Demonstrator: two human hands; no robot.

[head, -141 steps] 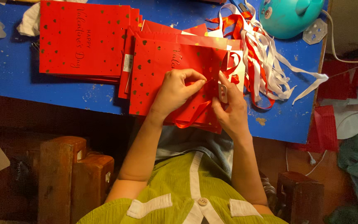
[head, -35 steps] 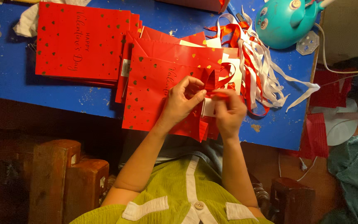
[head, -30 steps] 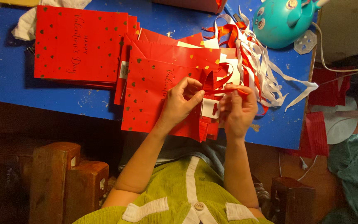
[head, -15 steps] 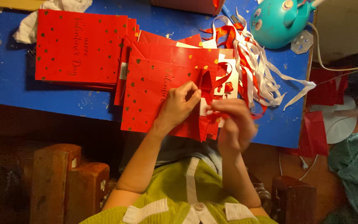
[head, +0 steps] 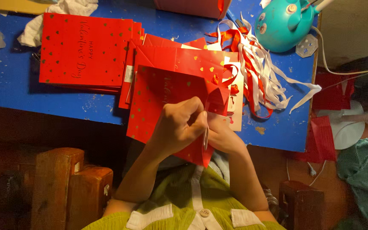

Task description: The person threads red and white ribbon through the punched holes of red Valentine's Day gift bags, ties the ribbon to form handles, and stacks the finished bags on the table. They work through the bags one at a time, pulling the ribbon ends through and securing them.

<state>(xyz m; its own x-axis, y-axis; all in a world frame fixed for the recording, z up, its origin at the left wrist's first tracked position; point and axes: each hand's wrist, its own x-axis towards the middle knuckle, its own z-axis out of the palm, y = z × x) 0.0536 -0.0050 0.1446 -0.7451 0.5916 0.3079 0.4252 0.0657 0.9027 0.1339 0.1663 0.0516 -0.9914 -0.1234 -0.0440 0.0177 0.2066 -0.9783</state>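
Note:
A flat red paper bag (head: 158, 102) with small gold hearts lies at the near edge of the blue table (head: 9, 89). My left hand (head: 179, 125) is curled over its lower part, fingers pinching a thin white ribbon (head: 205, 137). My right hand (head: 224, 136) sits just to the right, partly hidden behind the bag's folded edge, gripping that edge. More red bags (head: 179, 55) lie fanned underneath. A red ribbon loop (head: 231, 81) curls at the bag's top right.
A neat stack of red bags (head: 84, 53) lies at the left. A heap of white and red ribbons (head: 260, 72) spreads to the right, beside a teal round lamp (head: 284, 21). Crumpled white cloth (head: 60, 12) sits at the back. Wooden blocks (head: 60, 187) stand below the table.
My left hand has slid right and closed over the bag's lower part. My right hand has dropped lower behind the folded edge, and the white ribbon now runs between the two hands.

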